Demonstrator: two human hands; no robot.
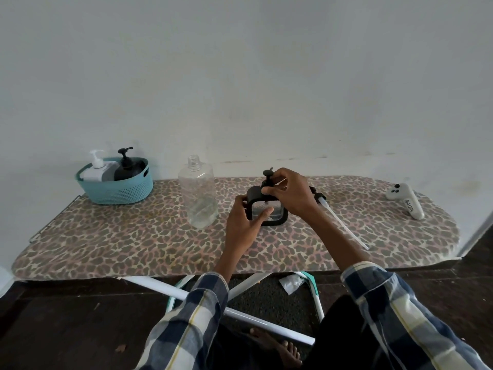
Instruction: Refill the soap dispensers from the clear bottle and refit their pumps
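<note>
A square black-framed soap dispenser (277, 213) with a clear window stands on the leopard-print ironing board (133, 236). My left hand (244, 217) holds its left side, thumb across the window. My right hand (289, 190) grips the black pump (267, 174) at the dispenser's neck. The clear bottle (198, 193) stands uncapped just left of the dispenser, a little liquid at its bottom. A second loose pump with a long white tube (344, 225) lies on the board behind my right forearm.
A teal basket (120, 192) at the board's back left holds a white dispenser (97, 169) and a black dispenser (128, 166), both with pumps on. A white controller (406, 200) lies at the far right. The wall rises directly behind the board.
</note>
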